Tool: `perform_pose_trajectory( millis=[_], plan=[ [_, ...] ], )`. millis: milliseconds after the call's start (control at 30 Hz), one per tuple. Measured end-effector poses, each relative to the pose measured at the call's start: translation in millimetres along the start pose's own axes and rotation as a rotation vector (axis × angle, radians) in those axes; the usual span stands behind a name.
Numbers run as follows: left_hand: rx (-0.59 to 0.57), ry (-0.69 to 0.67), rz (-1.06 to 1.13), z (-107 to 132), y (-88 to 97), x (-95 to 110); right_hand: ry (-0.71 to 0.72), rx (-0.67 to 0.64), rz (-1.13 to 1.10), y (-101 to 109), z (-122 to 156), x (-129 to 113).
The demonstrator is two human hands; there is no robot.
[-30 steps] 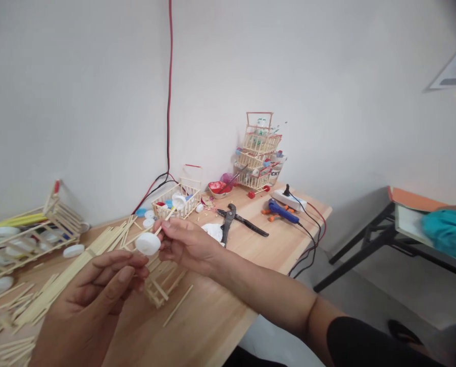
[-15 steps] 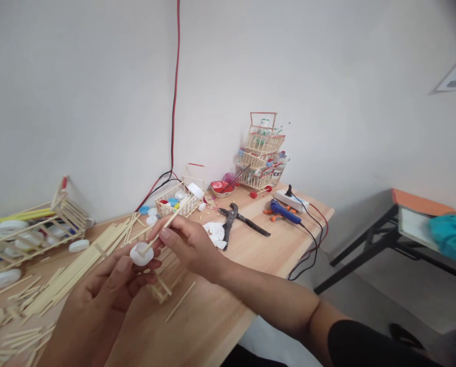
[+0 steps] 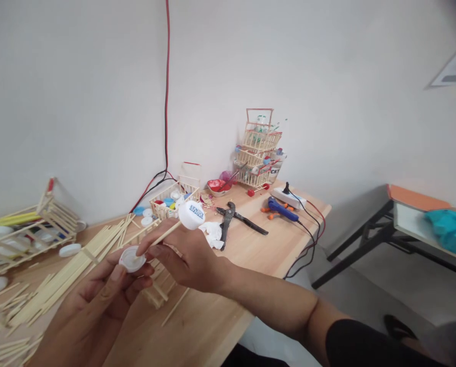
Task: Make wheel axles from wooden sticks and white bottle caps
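Observation:
My left hand [image 3: 101, 290] pinches a white bottle cap [image 3: 132, 259] by its rim, its hollow side turned up toward me. Closed round a thin wooden stick [image 3: 165, 233], my right hand [image 3: 190, 255] keeps the stick's lower end inside that cap. On the stick's upper end sits a second white cap [image 3: 192, 214] with blue lettering. Below both hands, a small frame of glued sticks [image 3: 157, 295] lies on the table, partly hidden by my fingers. Loose wooden sticks [image 3: 71, 267] are heaped to the left of my hands.
A stick basket [image 3: 29, 244] of caps stands at the left, another [image 3: 161, 209] behind my hands. Black pliers [image 3: 228, 224], a blue glue gun [image 3: 283, 209], a power strip [image 3: 289, 198], a red paint dish [image 3: 218, 187] and stacked stick baskets [image 3: 256, 153] lie farther right.
My right hand has tilted the stick to the right, and the lettered cap on its upper end now faces me. The cap in my left hand has turned to show more of its inside.

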State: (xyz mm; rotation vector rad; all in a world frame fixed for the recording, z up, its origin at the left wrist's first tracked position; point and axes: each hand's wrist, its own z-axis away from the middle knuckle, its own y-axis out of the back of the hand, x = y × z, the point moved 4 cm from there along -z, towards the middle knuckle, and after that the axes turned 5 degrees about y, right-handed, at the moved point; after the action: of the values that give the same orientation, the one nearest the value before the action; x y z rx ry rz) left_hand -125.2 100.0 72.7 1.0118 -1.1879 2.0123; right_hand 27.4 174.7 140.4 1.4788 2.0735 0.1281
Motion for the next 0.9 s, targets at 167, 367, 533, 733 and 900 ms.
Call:
perform_pose_trajectory(
  millis=[167, 367, 533, 733, 900],
  plan=[
    [-0.023, -0.029, 0.006, 0.0, -0.7, 1.3, -0.010, -0.010, 0.017, 0.1, 1.3, -0.3],
    [-0.069, -0.053, -0.029, 3.2, 3.9, -3.5, -0.022, 0.005, 0.010, -0.8, 3.5, -1.1],
    [-0.062, -0.070, -0.035, 5.0, 3.7, -3.3, -0.064, -0.061, 0.104, -2.4, 5.3, 1.0],
    [-0.043, -0.094, -0.027, 8.0, -1.7, -1.0, -0.008, -0.097, 0.169, -4.5, 8.0, 2.6],
    [-0.051, -0.094, -0.038, 6.6, 2.7, -2.3, -0.001, -0.096, 0.178, -5.4, 9.0, 3.2]
  ],
)
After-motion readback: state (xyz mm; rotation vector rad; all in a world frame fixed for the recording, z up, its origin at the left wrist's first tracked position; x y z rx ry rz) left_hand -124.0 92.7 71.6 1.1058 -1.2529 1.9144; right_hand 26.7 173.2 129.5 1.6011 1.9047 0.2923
